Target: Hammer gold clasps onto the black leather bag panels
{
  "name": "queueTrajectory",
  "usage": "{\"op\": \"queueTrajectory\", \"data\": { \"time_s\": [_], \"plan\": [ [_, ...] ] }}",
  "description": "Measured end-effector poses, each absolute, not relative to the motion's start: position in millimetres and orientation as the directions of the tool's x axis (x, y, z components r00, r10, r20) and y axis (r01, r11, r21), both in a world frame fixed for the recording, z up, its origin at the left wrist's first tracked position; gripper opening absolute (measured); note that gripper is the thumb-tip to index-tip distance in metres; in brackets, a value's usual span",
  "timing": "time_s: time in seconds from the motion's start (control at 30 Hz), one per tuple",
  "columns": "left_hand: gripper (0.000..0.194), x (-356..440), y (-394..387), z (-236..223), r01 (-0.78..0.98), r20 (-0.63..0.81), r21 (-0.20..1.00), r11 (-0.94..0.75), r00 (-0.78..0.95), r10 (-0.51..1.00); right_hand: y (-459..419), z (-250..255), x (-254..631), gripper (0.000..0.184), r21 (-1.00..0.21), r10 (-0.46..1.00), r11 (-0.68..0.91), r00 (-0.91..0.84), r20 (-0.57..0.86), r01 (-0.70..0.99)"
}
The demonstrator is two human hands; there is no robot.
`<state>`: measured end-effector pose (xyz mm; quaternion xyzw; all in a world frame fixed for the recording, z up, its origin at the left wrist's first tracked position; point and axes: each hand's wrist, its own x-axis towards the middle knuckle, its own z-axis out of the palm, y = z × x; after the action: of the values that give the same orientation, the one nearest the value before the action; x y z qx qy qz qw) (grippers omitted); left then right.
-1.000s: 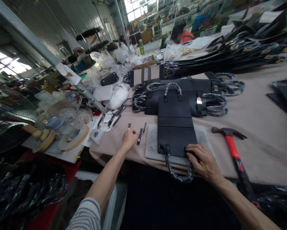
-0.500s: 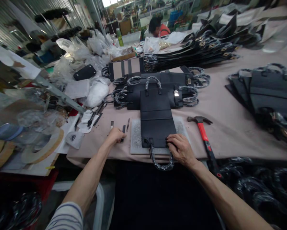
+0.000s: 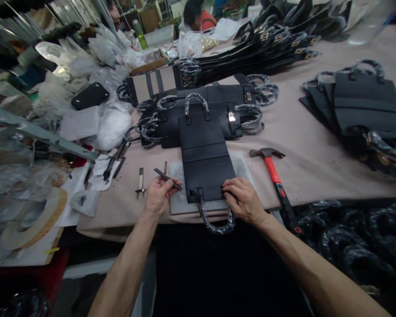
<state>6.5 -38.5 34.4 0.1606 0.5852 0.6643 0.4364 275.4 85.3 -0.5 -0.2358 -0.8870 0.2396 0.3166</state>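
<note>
My left hand (image 3: pixel 157 193) pinches a slim dark metal bar tool (image 3: pixel 164 175), tilted, with one end close to the left edge of a black leather bag panel (image 3: pixel 207 164). The panel lies flat on a grey speckled slab (image 3: pixel 177 200). A plastic-wrapped handle (image 3: pixel 216 229) hangs from its near end over the table edge. My right hand (image 3: pixel 244 198) grips the panel's near right corner with curled fingers. Left of my left hand lies a small metal tool (image 3: pixel 141 181); another thin metal rod (image 3: pixel 165 167) stands out just beyond it.
A red-and-black claw hammer (image 3: pixel 273 174) lies right of the slab. Beyond are stacked black bags (image 3: pixel 214 94), with more bag panels (image 3: pixel 359 105) at right. Plastic bags (image 3: pixel 113 127) and a tape roll (image 3: pixel 49 224) clutter the left. A person (image 3: pixel 198 17) sits at the back.
My left hand has lifted the dark bar tool from the table and brought it right, towards the panel. My right hand stays on the panel corner. The view has shifted slightly.
</note>
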Motion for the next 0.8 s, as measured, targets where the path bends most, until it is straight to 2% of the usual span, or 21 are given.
{"op": "queueTrajectory", "data": {
  "time_s": [0.1,0.27,0.43,0.8],
  "plan": [
    [0.058,39.5,-18.6,33.7,-0.342,-0.193,0.94,-0.004,-0.54,0.819,85.9,0.4,275.9,0.015,-0.574,0.577,0.768,-0.697,0.427,0.284],
    [0.036,69.5,-2.3,20.4,-0.191,-0.099,0.982,0.01,-0.466,0.879,87.5,0.7,276.5,0.016,-0.578,0.578,0.763,-0.707,0.407,0.291],
    [0.02,74.2,-5.9,9.1,-0.067,-0.03,0.998,-0.004,-0.488,0.872,88.7,1.0,276.6,0.016,-0.578,0.576,0.762,-0.714,0.398,0.292],
    [0.016,76.1,-7.9,5.2,0.005,0.034,0.999,-0.036,-0.457,0.889,90.2,1.0,275.7,0.013,-0.568,0.546,0.787,-0.702,0.457,0.242]
  ]
}}
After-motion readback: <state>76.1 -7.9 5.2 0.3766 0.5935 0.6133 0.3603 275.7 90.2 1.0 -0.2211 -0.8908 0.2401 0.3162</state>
